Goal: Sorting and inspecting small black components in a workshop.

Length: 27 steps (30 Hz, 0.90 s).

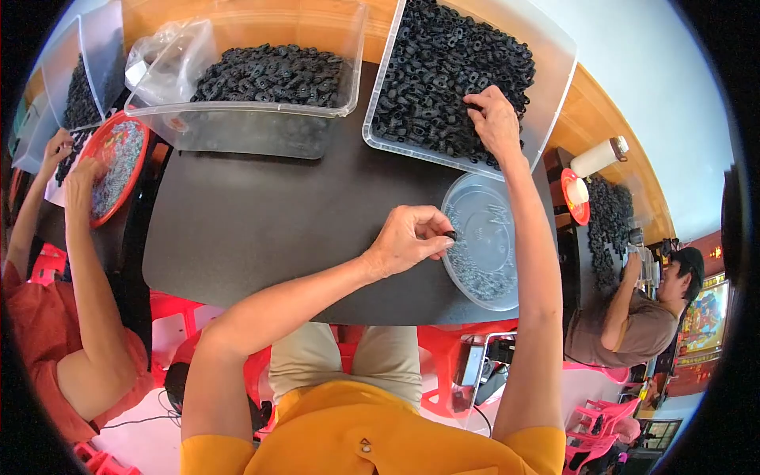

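Note:
My left hand pinches a small black ring part at the left rim of a clear round dish holding small metal bits. My right hand reaches into a clear plastic bin heaped with black ring parts, fingers curled onto the pile; whether it grips one is hidden. Both bin and dish rest on a black tabletop.
A second clear bin of black parts with a plastic bag stands at the back left. A person on the left has both hands at a red tray. Another person sits at the right by a pile of black parts.

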Each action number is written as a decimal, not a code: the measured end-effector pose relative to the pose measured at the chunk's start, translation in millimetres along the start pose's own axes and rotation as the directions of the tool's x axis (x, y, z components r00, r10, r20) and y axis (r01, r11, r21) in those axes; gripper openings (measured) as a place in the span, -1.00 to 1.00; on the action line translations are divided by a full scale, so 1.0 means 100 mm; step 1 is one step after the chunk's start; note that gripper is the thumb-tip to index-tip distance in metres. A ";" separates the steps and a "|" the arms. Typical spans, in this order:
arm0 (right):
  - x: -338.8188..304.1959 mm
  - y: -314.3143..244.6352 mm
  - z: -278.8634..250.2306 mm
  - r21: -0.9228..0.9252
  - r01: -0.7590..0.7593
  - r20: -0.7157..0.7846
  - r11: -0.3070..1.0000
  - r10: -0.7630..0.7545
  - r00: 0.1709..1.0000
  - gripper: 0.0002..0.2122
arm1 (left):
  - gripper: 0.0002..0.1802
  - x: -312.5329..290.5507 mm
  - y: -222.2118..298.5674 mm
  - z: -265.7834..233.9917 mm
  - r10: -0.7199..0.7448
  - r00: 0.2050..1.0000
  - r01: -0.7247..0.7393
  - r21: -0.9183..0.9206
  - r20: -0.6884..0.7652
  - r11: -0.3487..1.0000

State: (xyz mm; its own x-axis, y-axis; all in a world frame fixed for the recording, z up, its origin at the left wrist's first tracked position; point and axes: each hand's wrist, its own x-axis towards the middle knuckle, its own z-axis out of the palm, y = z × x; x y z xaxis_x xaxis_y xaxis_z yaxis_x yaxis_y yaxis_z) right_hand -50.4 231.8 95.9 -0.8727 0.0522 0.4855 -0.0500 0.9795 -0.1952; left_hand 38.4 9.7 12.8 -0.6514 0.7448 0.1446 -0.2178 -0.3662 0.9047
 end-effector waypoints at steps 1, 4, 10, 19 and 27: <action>0.02 0.02 0.00 -0.023 0.005 0.046 1.000 -0.004 0.999 -0.83 | -0.91 0.00 0.00 0.01 0.003 1.000 -0.003 0.006 -0.002 1.000; 0.06 0.03 -0.01 -0.047 0.035 0.099 0.998 -0.030 0.995 -0.80 | -0.89 0.00 -0.02 -0.03 -0.004 1.000 0.004 0.043 0.013 0.999; -0.01 0.05 0.02 0.004 0.094 -0.009 0.996 -0.094 0.996 -0.83 | -0.88 0.01 -0.03 -0.03 -0.020 0.999 0.017 0.056 0.049 0.998; -0.31 -0.04 -0.41 0.938 -0.217 0.094 0.270 0.405 0.910 -0.83 | -0.88 0.01 0.02 -0.05 0.007 1.000 -0.006 -0.051 0.030 0.999; -1.35 -0.56 -0.66 0.918 -0.356 0.277 0.178 0.356 0.893 -0.79 | -0.84 0.03 0.12 -0.11 -0.014 0.999 0.018 -0.088 0.048 0.996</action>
State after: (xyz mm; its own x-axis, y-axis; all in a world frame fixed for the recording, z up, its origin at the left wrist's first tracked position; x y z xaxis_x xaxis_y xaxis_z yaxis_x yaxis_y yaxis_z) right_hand 102.1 182.4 98.0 -0.9313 0.3411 0.1280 -0.1443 -0.0227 -0.9893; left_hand 26.3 1.3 19.9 -0.6129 0.7757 0.1507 -0.2932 -0.4003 0.8682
